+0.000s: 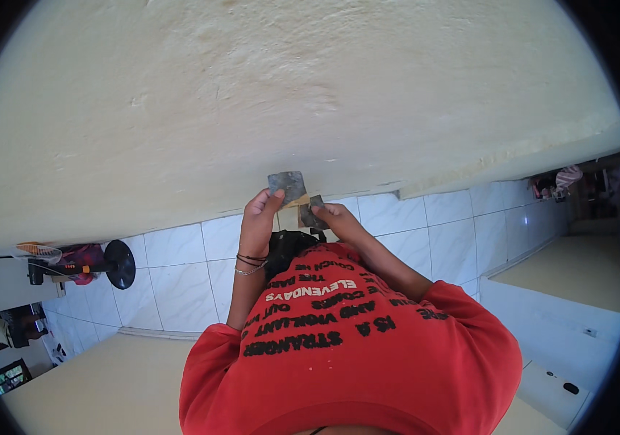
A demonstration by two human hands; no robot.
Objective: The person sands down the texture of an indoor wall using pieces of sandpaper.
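Note:
My left hand [260,208] is closed, its thumb pressed on a worn, dark grey square of sandpaper [289,183] held up in front of the wall. A tan strip [299,200] shows along the square's lower edge. Slightly lower and to the right, my right hand [332,215] pinches a second, smaller dark grey piece of sandpaper [305,217] between thumb and fingers. The two pieces are close together; whether they touch I cannot tell. Dark bracelets and a silver-coloured chain [250,269] circle my left wrist.
A cream plastered wall [295,94] rises right in front of me. White marbled tiles [176,250] cover the floor. On the left stands a black pedestal fan [120,264] beside dark red cloth [81,261]. To the right are a low wall [571,272] and a step in the skirting [411,190].

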